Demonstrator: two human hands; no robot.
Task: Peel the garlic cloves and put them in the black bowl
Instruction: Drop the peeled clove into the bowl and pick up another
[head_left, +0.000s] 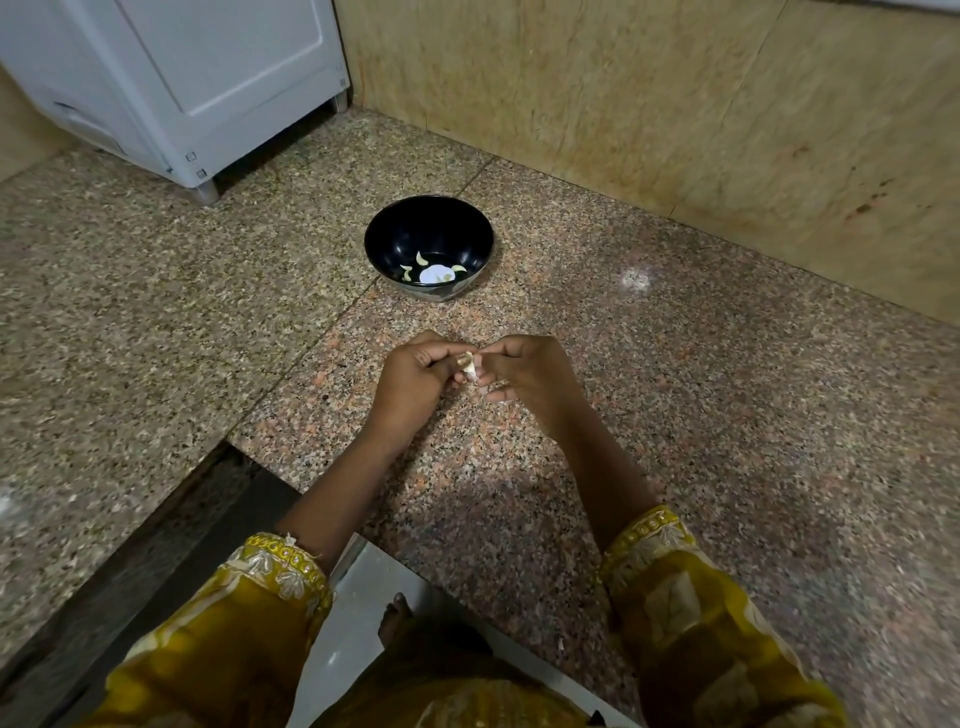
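Over at the far left a white appliance (197, 78) stands on short feet on the speckled stone counter (156, 312). Lower down comes the left sleeve (280, 566), yellow with an embroidered cuff. Past it the left hand (410, 379) has its fingers curled in and pinches one side of a garlic clove (467, 366).

Beyond the hands and well apart from them, the black bowl (395, 223) sits upright on the counter. A few pale peeled cloves (420, 258) lie on its bottom beside a round white patch, which may be only glare.

The garlic clove is held between both hands over the counter, nearer the person than the bowl, with papery skin showing on it. The right hand (530, 379) pinches its other side with thumb and fingertips, the other fingers curled. A small white scrap (498, 397) shows just under this hand. The right sleeve (675, 587) matches the left, and a beige stone wall (675, 104) rises behind the counter on the right
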